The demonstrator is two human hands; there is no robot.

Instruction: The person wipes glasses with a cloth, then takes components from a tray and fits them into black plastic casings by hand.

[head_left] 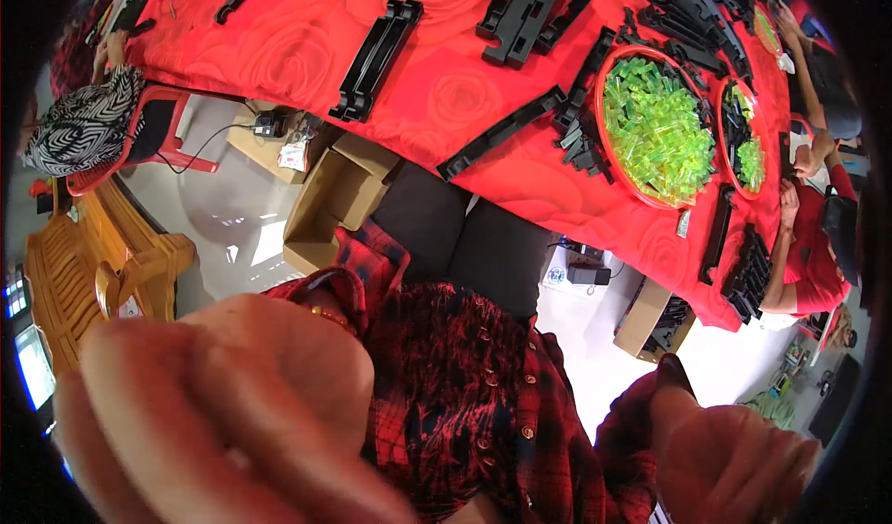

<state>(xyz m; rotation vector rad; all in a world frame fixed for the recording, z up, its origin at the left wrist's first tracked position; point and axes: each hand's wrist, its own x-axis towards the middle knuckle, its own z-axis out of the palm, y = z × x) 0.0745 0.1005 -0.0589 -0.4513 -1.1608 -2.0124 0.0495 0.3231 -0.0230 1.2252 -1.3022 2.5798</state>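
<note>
Grip: left hand (223,412) blurred, fingers loosely spread, nothing held; right hand (734,459) curled, contents cannot be told. Both well apart from counter (307,41). Nearest item: black plastic rail (376,59). Also red tub of green pieces (655,124). Risk, judged: blind reach could knock rails off the edge.

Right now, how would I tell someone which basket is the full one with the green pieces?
Start at the red table and go to its right end, where two red round baskets sit side by side. The full basket is the bigger, left one, heaped with bright green clear pieces; its neighbour holds mostly black parts.
</note>
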